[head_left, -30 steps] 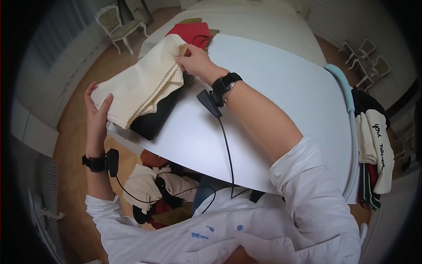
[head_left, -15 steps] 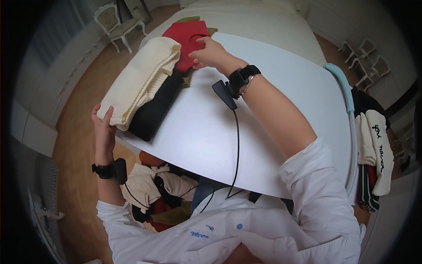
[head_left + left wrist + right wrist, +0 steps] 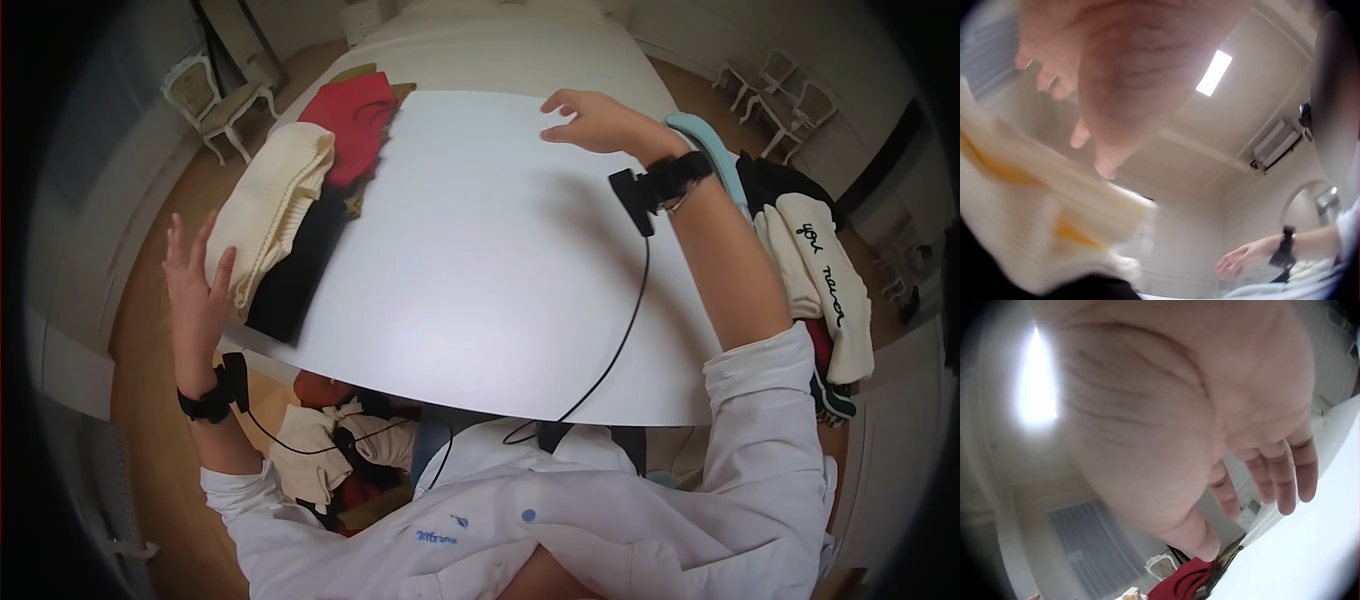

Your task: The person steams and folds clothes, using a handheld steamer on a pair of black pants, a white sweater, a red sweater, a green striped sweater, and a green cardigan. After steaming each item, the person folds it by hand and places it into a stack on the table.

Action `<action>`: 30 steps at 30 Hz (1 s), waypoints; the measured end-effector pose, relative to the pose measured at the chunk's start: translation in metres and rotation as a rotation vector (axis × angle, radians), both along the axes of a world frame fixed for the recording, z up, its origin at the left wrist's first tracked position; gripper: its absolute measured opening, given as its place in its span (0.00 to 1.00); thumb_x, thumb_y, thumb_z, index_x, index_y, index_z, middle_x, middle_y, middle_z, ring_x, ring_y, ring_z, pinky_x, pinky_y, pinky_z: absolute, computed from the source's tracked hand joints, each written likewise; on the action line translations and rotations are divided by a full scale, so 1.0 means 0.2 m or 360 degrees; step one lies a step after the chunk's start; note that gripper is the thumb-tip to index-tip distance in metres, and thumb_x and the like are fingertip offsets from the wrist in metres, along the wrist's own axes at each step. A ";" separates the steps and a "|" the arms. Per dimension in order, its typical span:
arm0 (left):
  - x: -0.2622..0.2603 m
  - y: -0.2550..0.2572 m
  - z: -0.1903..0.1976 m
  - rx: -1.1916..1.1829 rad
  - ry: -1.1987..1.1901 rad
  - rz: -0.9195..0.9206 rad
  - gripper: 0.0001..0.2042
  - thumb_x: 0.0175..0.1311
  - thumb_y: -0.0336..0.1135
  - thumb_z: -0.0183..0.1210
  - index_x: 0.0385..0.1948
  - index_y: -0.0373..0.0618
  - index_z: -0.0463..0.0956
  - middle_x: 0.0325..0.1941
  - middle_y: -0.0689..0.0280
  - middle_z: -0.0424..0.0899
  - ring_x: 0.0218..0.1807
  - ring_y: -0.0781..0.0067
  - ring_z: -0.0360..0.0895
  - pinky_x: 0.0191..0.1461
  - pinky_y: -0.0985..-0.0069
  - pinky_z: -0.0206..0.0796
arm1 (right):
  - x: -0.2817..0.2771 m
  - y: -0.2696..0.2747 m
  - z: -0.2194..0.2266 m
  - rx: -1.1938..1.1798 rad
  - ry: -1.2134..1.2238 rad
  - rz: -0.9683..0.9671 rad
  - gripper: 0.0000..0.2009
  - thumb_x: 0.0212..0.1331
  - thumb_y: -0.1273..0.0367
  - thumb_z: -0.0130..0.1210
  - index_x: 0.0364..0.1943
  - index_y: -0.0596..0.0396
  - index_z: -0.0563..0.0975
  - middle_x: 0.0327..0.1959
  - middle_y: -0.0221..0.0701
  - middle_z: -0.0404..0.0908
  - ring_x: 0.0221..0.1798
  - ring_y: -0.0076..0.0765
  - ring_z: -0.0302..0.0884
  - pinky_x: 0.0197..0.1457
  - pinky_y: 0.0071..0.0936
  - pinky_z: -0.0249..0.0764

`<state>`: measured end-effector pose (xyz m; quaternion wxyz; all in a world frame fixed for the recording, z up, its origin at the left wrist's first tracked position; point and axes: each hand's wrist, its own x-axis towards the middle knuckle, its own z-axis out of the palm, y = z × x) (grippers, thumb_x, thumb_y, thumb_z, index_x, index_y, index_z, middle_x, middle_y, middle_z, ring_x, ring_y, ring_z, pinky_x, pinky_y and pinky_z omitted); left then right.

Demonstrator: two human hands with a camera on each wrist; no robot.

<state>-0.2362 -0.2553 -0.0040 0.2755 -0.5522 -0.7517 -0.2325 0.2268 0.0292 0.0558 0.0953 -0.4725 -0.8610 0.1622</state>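
Observation:
A folded cream knit garment [image 3: 268, 205] lies on black folded cloth [image 3: 298, 270] at the left edge of the white table [image 3: 450, 260]. The left hand [image 3: 198, 280] is beside the cream garment's near end, fingers spread and holding nothing; in the left wrist view its fingers hang over the cream knit [image 3: 1041, 206]. The right hand [image 3: 600, 122] is in the air above the table's far right part, empty, with fingers loosely bent. Red cloth [image 3: 350, 120] lies beyond the cream garment; it also shows low in the right wrist view [image 3: 1185, 581].
Folded garments, one cream with black lettering [image 3: 825, 285], hang or lie at the right beside a pale blue curved rail [image 3: 715, 155]. Heaped clothes [image 3: 310, 450] are below the table's near left edge. A bed [image 3: 500, 50] and white chairs [image 3: 215, 105] stand beyond.
The left hand has let go of the cream garment, which now lies on the black cloth. The right hand has moved right, away from the red cloth. The head view has shifted.

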 end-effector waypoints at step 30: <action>1.40 0.40 0.59 -0.0381 0.0058 -0.1576 0.38 0.50 0.40 0.78 0.68 0.52 0.75 0.79 0.58 0.70 0.85 0.46 0.53 0.86 0.46 0.40 | 2.12 -0.29 0.28 0.0256 -0.0023 -0.1638 0.36 0.64 0.38 0.59 0.59 0.58 0.83 0.61 0.45 0.84 0.66 0.46 0.80 0.69 0.40 0.74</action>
